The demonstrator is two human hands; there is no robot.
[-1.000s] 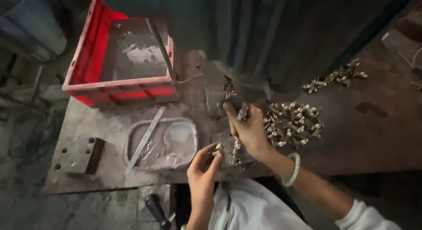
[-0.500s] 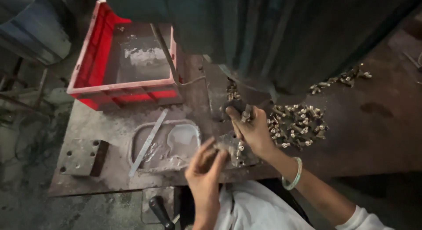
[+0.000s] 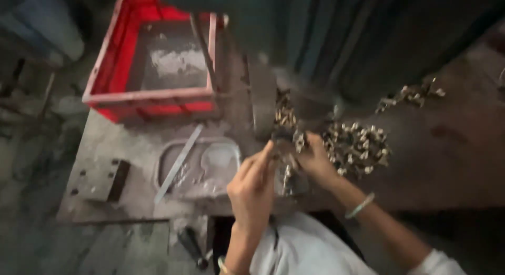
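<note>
My right hand [image 3: 314,160] is closed around a few small metal parts [image 3: 298,140] just left of a heap of the same brassy pieces [image 3: 356,146] on the worn metal bench [image 3: 452,164]. My left hand [image 3: 252,184] has come up close beside it, fingers stretched towards the parts in the right hand; whether it pinches one is blurred. More small parts [image 3: 284,116] lie in a line under the dark machine body [image 3: 315,38] just beyond both hands.
A red plastic crate [image 3: 152,70] stands at the back left. A shallow metal tray [image 3: 197,167] with a flat strip [image 3: 178,163] across it lies left of my hands. A drilled steel block [image 3: 102,179] sits near the bench's left edge. Another scatter of parts [image 3: 410,95] lies far right.
My left hand rose from the bench's front edge up to the right hand. The view has shifted and blurred.
</note>
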